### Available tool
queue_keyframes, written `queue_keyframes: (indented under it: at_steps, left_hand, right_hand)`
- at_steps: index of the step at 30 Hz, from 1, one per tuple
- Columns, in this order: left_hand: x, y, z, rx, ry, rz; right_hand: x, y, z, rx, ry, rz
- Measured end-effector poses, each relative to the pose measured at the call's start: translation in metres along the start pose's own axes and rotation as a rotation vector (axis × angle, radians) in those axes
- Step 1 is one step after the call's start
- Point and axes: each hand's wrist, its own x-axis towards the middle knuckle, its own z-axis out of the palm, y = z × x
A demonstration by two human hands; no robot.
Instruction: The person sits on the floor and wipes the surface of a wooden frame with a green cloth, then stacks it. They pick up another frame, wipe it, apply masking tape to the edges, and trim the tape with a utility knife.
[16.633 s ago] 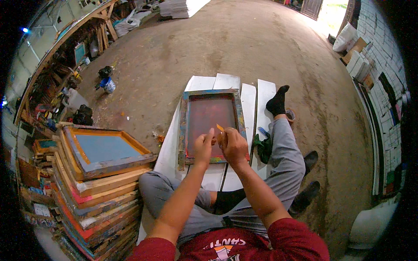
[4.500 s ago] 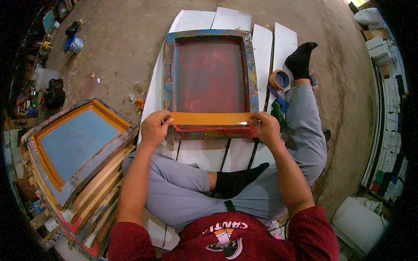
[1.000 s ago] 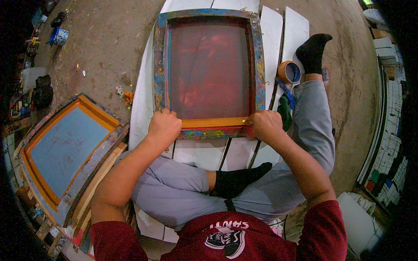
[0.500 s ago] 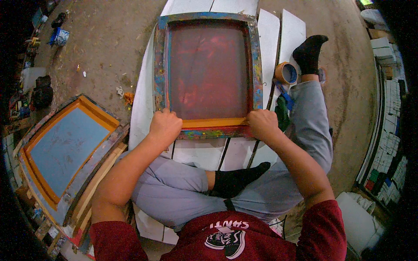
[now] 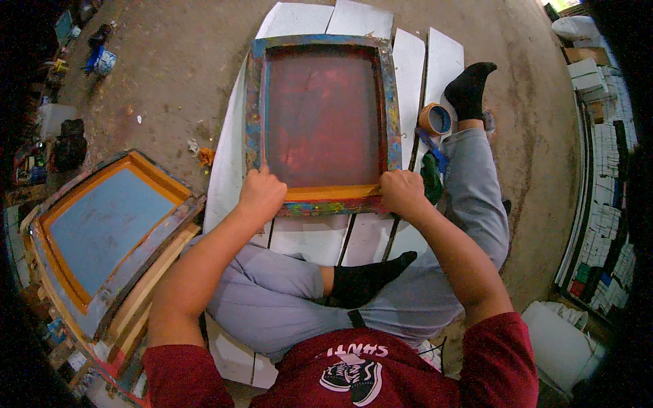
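Orange tape (image 5: 332, 193) runs sideways from left hand (image 5: 264, 193) to right hand (image 5: 403, 192).

The bench (image 5: 408, 75) is a low platform of white planks, dark gaps running between them. On it lie the screen (image 5: 323, 122), flat across several planks, and along its right side a tape roll (image 5: 435, 120), a blue thing (image 5: 432, 148) and a bunched green thing (image 5: 431, 179), these three close together. The person (image 5: 354, 367) sits at its near end.
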Motion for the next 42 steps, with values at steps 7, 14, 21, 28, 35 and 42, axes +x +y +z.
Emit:
queue_keyframes:
  at_steps: [7,14,21,28,35,42]
  left_hand:
    - [-0.002,-0.01,0.006,-0.09,0.004,-0.118]
    - [-0.013,-0.008,0.001,-0.54,0.241,0.102]
    - [-0.012,0.008,0.021,-0.461,0.184,0.276]
    - [-0.013,-0.003,0.022,-0.367,0.128,0.273]
    - [-0.021,-0.005,0.03,-0.189,0.252,0.256]
    - [-0.028,-0.003,0.039,-0.088,0.425,0.206]
  right_hand:
    - [-0.006,0.021,0.001,0.23,-0.063,-0.049]
    - [-0.024,-0.009,0.0,0.22,0.251,-0.337]
    - [-0.012,-0.019,0.034,0.117,0.247,-0.472]
    - [-0.015,-0.011,0.039,0.021,0.224,-0.413]
    - [-0.025,-0.004,0.04,-0.111,0.36,-0.365]
    - [-0.029,-0.003,0.047,-0.096,0.435,-0.353]
